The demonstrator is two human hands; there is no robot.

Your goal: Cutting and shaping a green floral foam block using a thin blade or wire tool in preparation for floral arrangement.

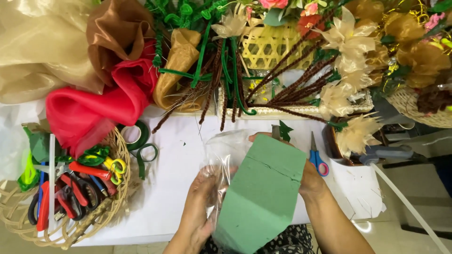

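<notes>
White-covered table, pale tiled floor, even light.

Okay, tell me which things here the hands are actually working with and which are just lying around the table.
In hand:
green foam block, held by the right hand
clear plastic wrap, gripped by the left hand

Lying about:
blue-handled scissors
basket of tools
green tape rolls
red fabric
glue gun
paper flowers

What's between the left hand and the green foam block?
Clear plastic wrap: the left hand grips it against the green foam block. The right hand holds the block's far side bare.
</notes>
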